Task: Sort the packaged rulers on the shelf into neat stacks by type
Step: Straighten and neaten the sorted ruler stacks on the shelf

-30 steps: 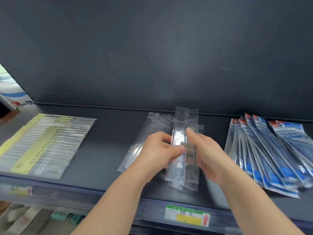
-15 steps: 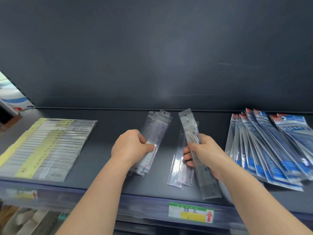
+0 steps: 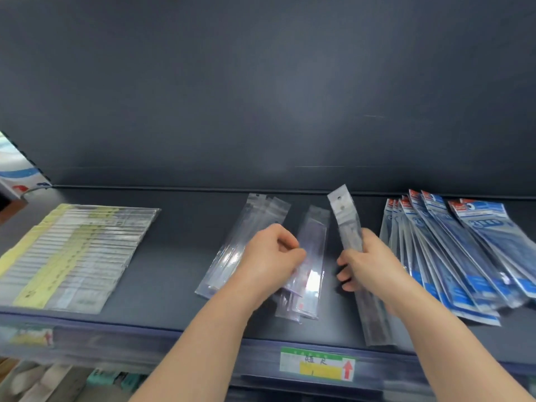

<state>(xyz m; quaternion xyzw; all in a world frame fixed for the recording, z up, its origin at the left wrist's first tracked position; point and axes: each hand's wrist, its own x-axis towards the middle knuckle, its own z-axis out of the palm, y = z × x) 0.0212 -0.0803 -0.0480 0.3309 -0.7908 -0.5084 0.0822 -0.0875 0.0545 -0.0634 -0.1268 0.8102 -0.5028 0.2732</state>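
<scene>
Nearest me, on the front lip of the shelf (image 3: 174, 262), sits a green and yellow price label (image 3: 317, 363). Just beyond it my right hand (image 3: 368, 262) is clenched round the middle of a grey pack (image 3: 348, 227). I hold it off the shelf at a tilt, with its near end over the front edge and its punched header pointing away and a little left.

My left hand (image 3: 272, 259) is curled at the edge of the middle pile (image 3: 314, 242) of clear packs, thumb against it. My knuckles hide the contact, so I cannot tell whether I am really pinching a pack.

Behind that hand the left pile (image 3: 246, 233) of clear packs lies loosely fanned. Further right the blue packs (image 3: 452, 250) are spread in a wide fan, and far left the yellow packs (image 3: 72, 256) lie overlapped in a long row. The dark back wall (image 3: 261, 97) closes it all off.

I judge I am midway through splitting the clear and grey rulers by type. The grey pack needs a spot of its own, probably the bare strip between the middle pile and the blue packs. After that the two clear piles and the blue fan need squaring up.

Half a second ago my left hand was gripping the left pile. Since then it has let that pile lie and come across to the middle one, while my right hand keeps the grey pack much as it was.
</scene>
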